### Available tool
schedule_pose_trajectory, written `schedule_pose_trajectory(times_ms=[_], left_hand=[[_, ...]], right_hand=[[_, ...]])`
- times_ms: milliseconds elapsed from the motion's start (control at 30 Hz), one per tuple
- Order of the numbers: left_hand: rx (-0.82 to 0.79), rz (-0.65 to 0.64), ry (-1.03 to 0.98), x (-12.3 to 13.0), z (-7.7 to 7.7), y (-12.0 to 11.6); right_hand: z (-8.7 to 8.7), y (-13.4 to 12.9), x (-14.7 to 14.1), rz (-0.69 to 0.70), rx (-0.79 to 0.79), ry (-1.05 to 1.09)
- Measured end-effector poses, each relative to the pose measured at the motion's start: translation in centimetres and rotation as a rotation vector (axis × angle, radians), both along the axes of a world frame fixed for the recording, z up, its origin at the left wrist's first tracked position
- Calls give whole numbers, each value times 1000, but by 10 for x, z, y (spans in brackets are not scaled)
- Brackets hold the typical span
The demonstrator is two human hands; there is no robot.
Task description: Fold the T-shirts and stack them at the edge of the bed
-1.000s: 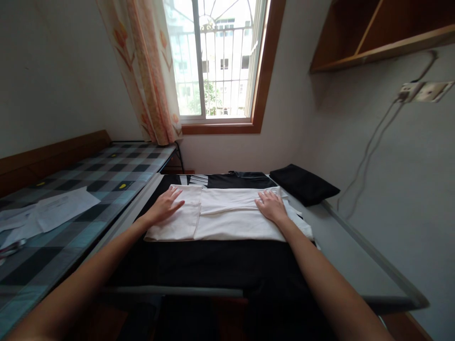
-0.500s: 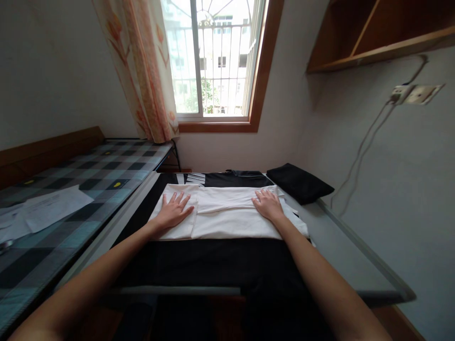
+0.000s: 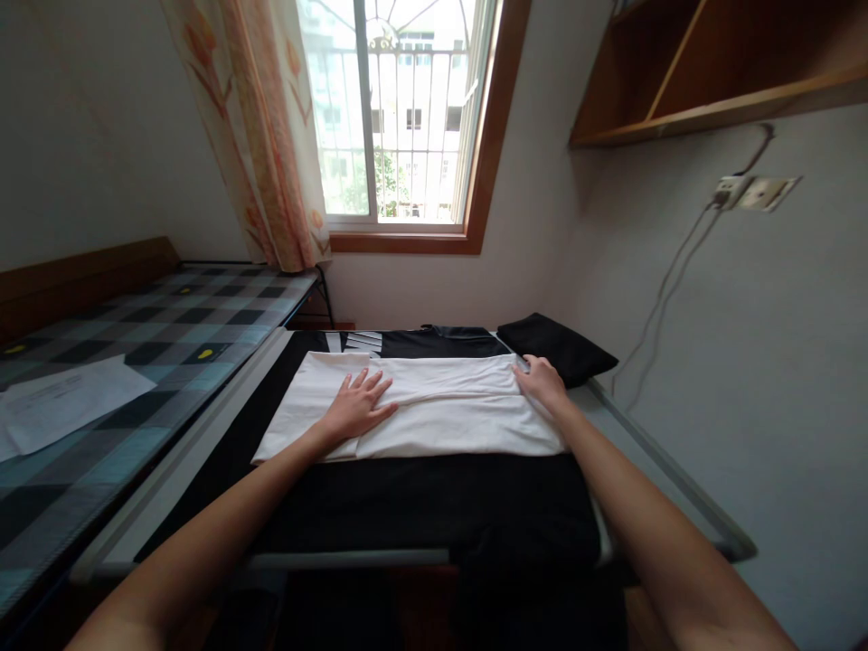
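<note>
A long folded white cloth (image 3: 448, 425) lies flat across a black cloth (image 3: 434, 506) on the table. Its left part has a separate fold line, and a crease runs along its length. My left hand (image 3: 359, 404) rests palm down on the white cloth left of its middle, fingers spread. At the far right end, my right hand (image 3: 542, 383) has its fingers bent around the cloth's edge; the fingertips are partly hidden. White stripes (image 3: 364, 342) show on the black fabric behind the white cloth.
Behind my right hand lies a folded black bundle (image 3: 556, 345). The light table (image 3: 668, 479) has a grey edge by the right wall. To the left are a checked bed (image 3: 223, 307) and papers (image 3: 81, 398). A power cord (image 3: 661, 298) hangs from a wall socket.
My left hand has moved right along the white cloth. My right hand has shifted to its right end and its fingers have bent; the loose layers there no longer show. The view has shifted slightly.
</note>
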State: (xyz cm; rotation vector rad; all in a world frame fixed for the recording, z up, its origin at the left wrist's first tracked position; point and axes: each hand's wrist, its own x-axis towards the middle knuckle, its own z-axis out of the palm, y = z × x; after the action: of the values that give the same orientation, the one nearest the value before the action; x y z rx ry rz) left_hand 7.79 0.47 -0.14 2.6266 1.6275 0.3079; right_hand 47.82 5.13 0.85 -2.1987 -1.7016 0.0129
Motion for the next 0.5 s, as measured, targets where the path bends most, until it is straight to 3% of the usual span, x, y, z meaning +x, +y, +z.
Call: schedule_pose_trajectory(times_ms=[133,267,500], left_hand=[[17,0,-1,1,0,0],[34,6,12,2,0,-1],[57,4,11,1,-1,-1]], right_hand=[[2,13,19,31,-127,163],[5,18,19,13,-202,276],[9,26,18,-30,-70,462]])
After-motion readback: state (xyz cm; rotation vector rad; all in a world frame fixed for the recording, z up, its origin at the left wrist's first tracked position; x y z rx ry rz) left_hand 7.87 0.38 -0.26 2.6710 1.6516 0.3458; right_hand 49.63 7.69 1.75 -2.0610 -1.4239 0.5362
